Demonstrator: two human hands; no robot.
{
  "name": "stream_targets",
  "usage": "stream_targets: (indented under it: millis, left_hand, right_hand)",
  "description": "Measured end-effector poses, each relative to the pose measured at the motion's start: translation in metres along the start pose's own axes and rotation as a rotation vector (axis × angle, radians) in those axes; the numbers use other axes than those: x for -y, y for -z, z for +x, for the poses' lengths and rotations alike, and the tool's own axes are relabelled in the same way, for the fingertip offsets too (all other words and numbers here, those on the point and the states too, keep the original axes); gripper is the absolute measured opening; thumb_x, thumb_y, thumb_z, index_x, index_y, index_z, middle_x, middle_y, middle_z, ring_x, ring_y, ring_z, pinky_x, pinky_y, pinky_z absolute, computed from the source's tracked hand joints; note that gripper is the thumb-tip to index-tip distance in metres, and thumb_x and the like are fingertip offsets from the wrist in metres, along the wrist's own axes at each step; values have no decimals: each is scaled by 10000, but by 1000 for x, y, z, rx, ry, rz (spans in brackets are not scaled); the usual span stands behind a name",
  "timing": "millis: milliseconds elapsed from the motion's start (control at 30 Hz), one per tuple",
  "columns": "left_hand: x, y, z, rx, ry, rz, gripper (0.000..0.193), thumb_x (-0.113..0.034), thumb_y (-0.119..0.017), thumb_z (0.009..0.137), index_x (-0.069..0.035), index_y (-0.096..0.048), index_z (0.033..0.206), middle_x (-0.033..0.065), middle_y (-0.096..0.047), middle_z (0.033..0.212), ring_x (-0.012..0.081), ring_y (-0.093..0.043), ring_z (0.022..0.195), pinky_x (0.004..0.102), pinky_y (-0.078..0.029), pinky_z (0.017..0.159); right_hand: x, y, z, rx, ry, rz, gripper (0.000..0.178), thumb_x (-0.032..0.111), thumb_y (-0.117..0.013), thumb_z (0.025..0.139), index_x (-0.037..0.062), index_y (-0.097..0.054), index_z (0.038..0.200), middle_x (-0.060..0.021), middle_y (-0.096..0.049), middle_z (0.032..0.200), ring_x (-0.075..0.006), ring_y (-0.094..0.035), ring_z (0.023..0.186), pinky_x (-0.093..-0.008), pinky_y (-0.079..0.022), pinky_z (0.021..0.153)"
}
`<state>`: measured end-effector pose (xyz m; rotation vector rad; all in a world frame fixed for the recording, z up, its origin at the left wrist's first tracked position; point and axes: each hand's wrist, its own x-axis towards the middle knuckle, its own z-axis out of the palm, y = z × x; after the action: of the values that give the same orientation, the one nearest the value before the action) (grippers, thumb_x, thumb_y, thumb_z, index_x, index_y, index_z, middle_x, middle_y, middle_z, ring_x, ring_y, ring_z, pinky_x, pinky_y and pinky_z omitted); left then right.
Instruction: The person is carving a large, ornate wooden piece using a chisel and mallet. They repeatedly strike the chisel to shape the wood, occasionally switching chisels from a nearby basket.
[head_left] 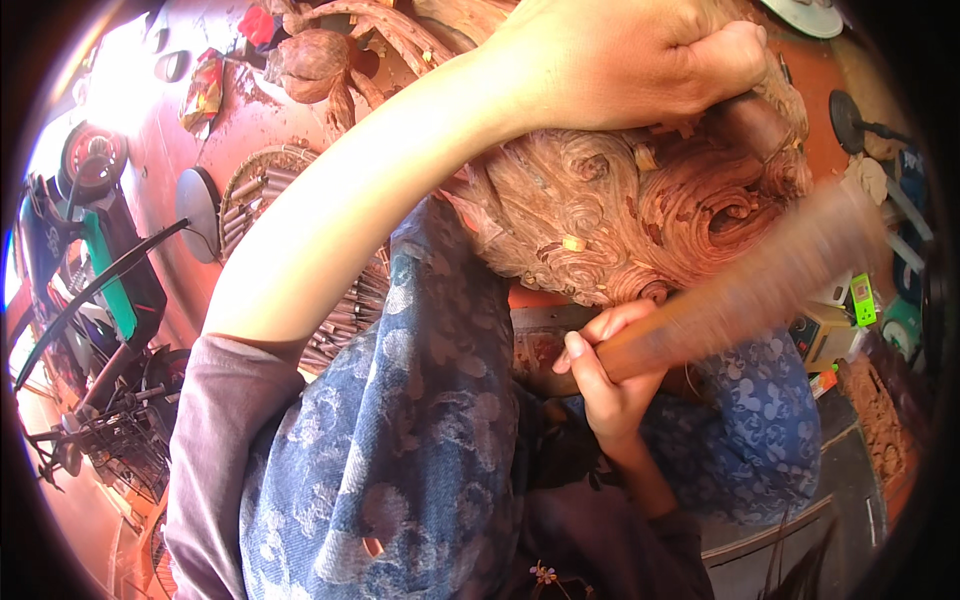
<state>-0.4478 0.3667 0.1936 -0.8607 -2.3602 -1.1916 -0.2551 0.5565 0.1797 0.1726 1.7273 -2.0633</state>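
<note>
With our right hand gripping a blurred mallet and left hand fisted over the carving, we risk striking knuckles.

— From where is the scene seen?

— It is seen from one camera worn on the head, pointed down at the lap.

— How near is it held?

— Very near. The left hand and the carved wood are pushed up close to the lens, and the right hand is seen just below.

— Is the picture bent?

— Yes, the edges are curved and dark, as through a round lens.
</note>
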Motion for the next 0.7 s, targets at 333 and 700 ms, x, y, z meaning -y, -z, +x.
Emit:
stream_targets:
  millis: [333, 700]
  left_hand:
    - [-9, 9, 3, 21, 111, -17, 403, -130, -489, 956, -7, -485, 573, 159, -460, 477, 297, -478, 397, 387, -365, 429]
    - [-8, 18, -3, 35, 154, -56, 421, -138, -494, 967, -6, -555, 572, 136, -477, 444, 245, -506, 373, 352, -385, 401]
  right_hand:
    - [9, 9, 5, 77, -64, -58, 277, -123, -583, 801, 22, -400, 950, -68, -501, 768, -130, -550, 577, -269, -519, 570]
    - [2, 13, 5, 176, -37, -238, 249, -90, -619, 798, -1, -431, 935, -69, -521, 706, -135, -551, 546, -259, -492, 544]
